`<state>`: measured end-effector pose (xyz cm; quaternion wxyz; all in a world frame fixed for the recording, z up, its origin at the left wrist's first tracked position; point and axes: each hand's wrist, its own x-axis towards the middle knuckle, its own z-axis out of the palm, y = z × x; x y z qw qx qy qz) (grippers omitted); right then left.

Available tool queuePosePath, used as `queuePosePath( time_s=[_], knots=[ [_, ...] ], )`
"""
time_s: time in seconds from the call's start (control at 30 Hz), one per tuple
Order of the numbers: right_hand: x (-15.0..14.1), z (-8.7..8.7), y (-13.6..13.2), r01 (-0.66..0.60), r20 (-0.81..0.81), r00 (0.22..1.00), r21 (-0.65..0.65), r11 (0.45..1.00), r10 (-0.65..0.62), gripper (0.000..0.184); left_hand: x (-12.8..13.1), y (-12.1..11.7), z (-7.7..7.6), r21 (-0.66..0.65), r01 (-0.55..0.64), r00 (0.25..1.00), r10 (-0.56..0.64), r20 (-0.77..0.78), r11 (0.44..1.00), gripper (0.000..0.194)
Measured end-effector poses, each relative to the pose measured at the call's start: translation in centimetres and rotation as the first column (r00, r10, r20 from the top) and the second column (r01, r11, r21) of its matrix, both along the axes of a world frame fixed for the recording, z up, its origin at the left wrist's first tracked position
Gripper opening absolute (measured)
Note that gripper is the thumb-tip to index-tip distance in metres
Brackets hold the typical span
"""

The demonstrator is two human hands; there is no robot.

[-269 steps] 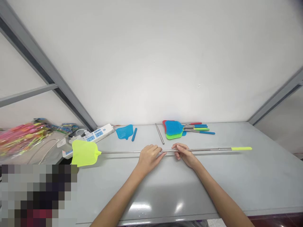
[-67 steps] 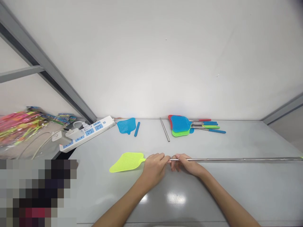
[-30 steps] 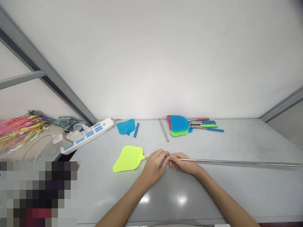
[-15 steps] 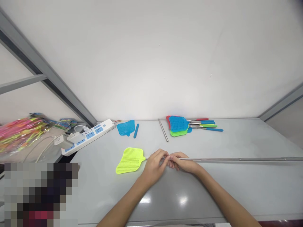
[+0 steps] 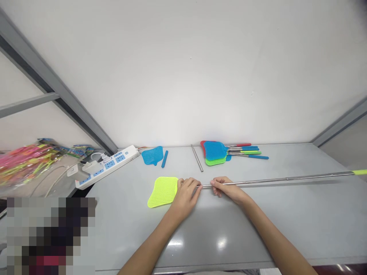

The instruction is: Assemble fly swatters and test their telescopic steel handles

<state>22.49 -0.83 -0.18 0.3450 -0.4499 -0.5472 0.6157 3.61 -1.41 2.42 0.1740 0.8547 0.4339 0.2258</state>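
Note:
A fly swatter (image 5: 164, 192) with a yellow-green perforated head and a long extended metal telescopic rod lies across in front of me. My left hand (image 5: 187, 194) is closed round the rod close to the head, covering the neck. Farther along the rod, my right hand (image 5: 225, 188) pinches it between thumb and fingers. Past my right hand the rod runs to the right, rising slightly, and ends in a yellow-green handle (image 5: 359, 172) cut off by the frame edge.
Near the wall lie a blue swatter head (image 5: 153, 156), a blue handle (image 5: 164, 159), a loose metal rod (image 5: 197, 157) and a pile of swatters (image 5: 215, 150). A power strip (image 5: 107, 165) with plugs and bagged colourful items (image 5: 25, 164) are at left.
My hands have moved apart along the rod, the right one rightward. The swatter's rod has shortened or slid left, bringing its handle into view, and its right end has risen.

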Motion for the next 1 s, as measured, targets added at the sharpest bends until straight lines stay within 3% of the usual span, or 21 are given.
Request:
queuePosePath(
  time_s=[0.3,0.57,0.87,1.0],
  knots=[
    [-0.1,-0.2,0.0,0.013,0.030,0.999,0.026,1.000,-0.013,0.032,-0.2,0.4,-1.0,-0.093,-0.037,0.996,0.045,0.082,0.995,0.022],
    [0.0,0.2,-0.1,0.014,0.024,1.000,0.029,0.999,-0.014,0.031,-1.2,1.3,-0.4,-0.167,0.000,0.989,0.025,0.148,0.986,0.026],
    [0.3,0.0,0.0,0.057,0.012,0.998,0.046,0.997,-0.058,0.033,-1.8,1.6,0.1,-0.146,0.056,0.989,-0.035,0.145,0.988,0.029],
    [0.5,-0.3,0.2,0.098,-0.029,0.995,0.040,0.994,-0.097,0.030,-1.9,1.7,-0.4,-0.098,0.003,0.985,0.014,0.174,0.995,0.028]
  ],
)
